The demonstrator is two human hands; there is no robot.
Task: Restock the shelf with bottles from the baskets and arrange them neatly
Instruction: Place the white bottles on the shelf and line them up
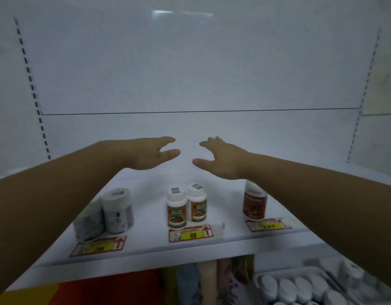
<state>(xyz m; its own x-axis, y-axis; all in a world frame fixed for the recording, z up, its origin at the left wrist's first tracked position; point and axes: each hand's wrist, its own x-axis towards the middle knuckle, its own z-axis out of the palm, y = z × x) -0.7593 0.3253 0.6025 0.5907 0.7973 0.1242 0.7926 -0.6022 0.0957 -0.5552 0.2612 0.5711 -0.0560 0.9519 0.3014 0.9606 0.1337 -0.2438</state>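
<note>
Hands reach out over the white shelf (pixel 150 190), both palm-down with fingers spread loose and grasping nothing. The left hand (pixel 146 154) and right hand (pixel 223 159) hover near each other, thumbs pointing inward, well above the bottles. Two orange-labelled bottles (pixel 187 208) stand touching at the shelf front, grey-labelled bottles (pixel 106 213) to their left, a red-labelled bottle (pixel 254 203) under the right forearm. White-capped bottles fill a basket (pixel 300 287) below

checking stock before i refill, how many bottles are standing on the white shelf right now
5: two grey-labelled white bottles at front left, two orange-labelled white-capped bottles at centre, one dark red-labelled bottle at right, partly behind the forearm, which may hide more.
</note>
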